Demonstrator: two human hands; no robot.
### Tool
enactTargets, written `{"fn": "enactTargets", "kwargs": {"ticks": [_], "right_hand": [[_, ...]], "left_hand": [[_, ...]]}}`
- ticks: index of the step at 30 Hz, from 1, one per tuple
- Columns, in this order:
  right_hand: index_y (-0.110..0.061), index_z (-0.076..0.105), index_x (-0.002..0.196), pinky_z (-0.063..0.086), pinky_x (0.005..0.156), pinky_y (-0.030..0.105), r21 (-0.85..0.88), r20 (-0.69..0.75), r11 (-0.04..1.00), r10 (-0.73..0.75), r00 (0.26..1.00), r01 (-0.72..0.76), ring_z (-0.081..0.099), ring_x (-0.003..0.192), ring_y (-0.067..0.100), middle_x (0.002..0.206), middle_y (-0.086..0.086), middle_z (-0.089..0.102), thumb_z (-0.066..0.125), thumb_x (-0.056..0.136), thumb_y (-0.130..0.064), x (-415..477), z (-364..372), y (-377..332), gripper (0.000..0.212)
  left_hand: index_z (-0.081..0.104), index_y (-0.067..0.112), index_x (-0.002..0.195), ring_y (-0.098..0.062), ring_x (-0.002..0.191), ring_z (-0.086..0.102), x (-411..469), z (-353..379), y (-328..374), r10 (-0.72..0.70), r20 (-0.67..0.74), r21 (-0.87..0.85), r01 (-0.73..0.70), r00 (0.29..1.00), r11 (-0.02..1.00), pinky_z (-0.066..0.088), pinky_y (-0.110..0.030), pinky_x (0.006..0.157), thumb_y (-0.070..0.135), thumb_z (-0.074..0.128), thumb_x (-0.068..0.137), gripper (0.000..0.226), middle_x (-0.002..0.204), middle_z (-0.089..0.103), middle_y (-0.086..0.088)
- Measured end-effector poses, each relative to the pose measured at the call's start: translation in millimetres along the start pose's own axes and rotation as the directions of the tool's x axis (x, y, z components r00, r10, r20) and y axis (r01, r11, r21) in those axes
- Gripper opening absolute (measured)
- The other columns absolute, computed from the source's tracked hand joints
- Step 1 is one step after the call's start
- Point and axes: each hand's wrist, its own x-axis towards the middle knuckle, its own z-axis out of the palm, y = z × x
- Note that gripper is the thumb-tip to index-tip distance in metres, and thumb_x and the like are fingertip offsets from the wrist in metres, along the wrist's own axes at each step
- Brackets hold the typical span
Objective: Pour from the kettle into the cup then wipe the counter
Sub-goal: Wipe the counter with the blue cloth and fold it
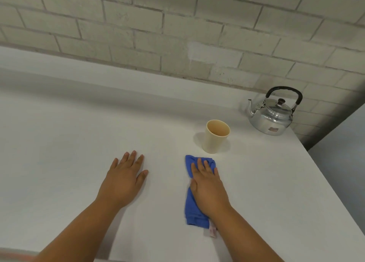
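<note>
A: Starting at the left, what are the hands doing?

B: The left hand (126,180) lies flat and empty on the white bench (59,143), fingers spread. The right hand (207,184) presses palm-down on a blue cloth (194,214), near the middle.

A: How will the cloth handle?

B: Soft and light, I'd judge (it bunches under the fingers), so flat pressure suits it better than a pinch.

A: And farther right?

B: A cream plastic cup (216,136) stands upright just beyond the cloth. The metal kettle (271,114) sits far right by the brick wall (177,25); take it by its black handle.
</note>
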Motion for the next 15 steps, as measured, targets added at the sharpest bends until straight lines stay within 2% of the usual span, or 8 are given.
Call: {"fn": "enactTargets", "kwargs": {"ticks": [2,4,7,10,12,15], "right_hand": [[-0.013,0.008,0.148,-0.002,0.118,0.040,-0.064,0.007,0.992,0.113,0.994,-0.112,-0.001,0.146,0.025,0.159,0.008,0.004,0.021,0.097,-0.026,12,-8,4,0.054],[-0.009,0.008,0.148,-0.001,0.118,0.044,-0.080,0.005,0.989,0.122,0.993,-0.121,0.000,0.146,0.028,0.159,0.012,0.005,0.021,0.097,-0.025,31,-9,-18,0.054],[-0.010,0.008,0.147,-0.003,0.117,0.044,-0.045,0.033,0.999,-0.028,0.999,0.030,0.001,0.146,0.028,0.159,0.011,0.005,0.021,0.097,-0.026,36,0,-60,0.054],[-0.015,0.008,0.148,-0.008,0.116,0.039,-0.037,0.060,0.989,-0.143,0.988,0.146,-0.002,0.146,0.022,0.159,0.005,0.004,0.021,0.095,-0.028,6,7,-57,0.056],[-0.018,0.009,0.148,-0.009,0.115,0.038,-0.044,0.056,0.994,-0.099,0.994,0.101,-0.002,0.146,0.017,0.159,0.002,0.005,0.022,0.092,-0.026,-13,3,-25,0.058],[-0.019,0.010,0.148,-0.003,0.117,0.041,-0.089,0.014,0.987,0.133,0.991,-0.131,0.000,0.146,0.018,0.159,0.003,0.005,0.027,0.093,-0.023,-28,-19,40,0.058]], "left_hand": [[0.014,0.022,0.146,-0.021,0.145,0.006,1,-1,1,-0.002,-0.006,-0.002,0.002,1.000,1.000,0.005,-0.041,0.118,0.047,0.020,0.094,0.058,0.157,0.011,-0.004],[0.014,0.022,0.146,-0.022,0.145,0.006,1,-2,1,-0.003,-0.006,0.003,0.003,1.000,1.000,0.005,-0.041,0.118,0.047,0.020,0.094,0.058,0.157,0.011,-0.004],[0.013,0.021,0.146,-0.021,0.145,0.006,1,-1,0,-0.004,-0.002,0.011,0.004,1.000,1.000,0.005,-0.040,0.118,0.047,0.019,0.095,0.058,0.157,0.011,-0.004],[0.013,0.022,0.146,-0.020,0.145,0.006,1,-1,-1,-0.001,-0.003,-0.002,0.001,1.000,1.000,0.004,-0.039,0.118,0.047,0.019,0.095,0.058,0.157,0.010,-0.003],[0.014,0.022,0.146,-0.020,0.145,0.005,1,-1,-2,0.000,-0.008,-0.014,0.000,1.000,1.000,0.004,-0.039,0.118,0.047,0.020,0.095,0.057,0.157,0.010,-0.003],[0.015,0.022,0.146,-0.020,0.145,0.005,1,-1,-1,0.007,-0.016,-0.021,-0.007,1.000,1.000,0.005,-0.040,0.118,0.047,0.020,0.094,0.057,0.157,0.011,-0.003]]}}
